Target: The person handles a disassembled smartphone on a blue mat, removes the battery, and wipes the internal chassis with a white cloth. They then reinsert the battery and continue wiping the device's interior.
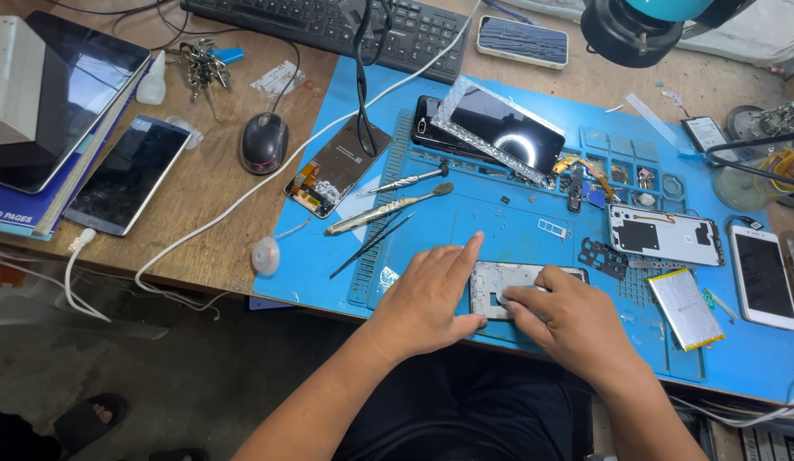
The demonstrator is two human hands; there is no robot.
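A grey metal phone frame (499, 282) lies on the blue repair mat (499, 226) near the front edge. My left hand (431, 294) lies flat over the frame's left end, index finger stretched forward. My right hand (567, 320) rests on its right part, fingertips pressed onto the inside of the frame. Whether the right fingers pinch a small part is hidden. Just beyond the frame lie a small white tray piece (553, 228) and a black plastic piece (603, 256).
On the mat: a phone back housing (666, 235), a flat battery (685, 309), a dark screen panel (499, 128), a screwdriver (405, 181), a spudger (388, 209), tweezers (371, 245), a phone board (337, 166). Off it: a mouse (264, 142), keyboard (328, 26), white phone (762, 275), cables.
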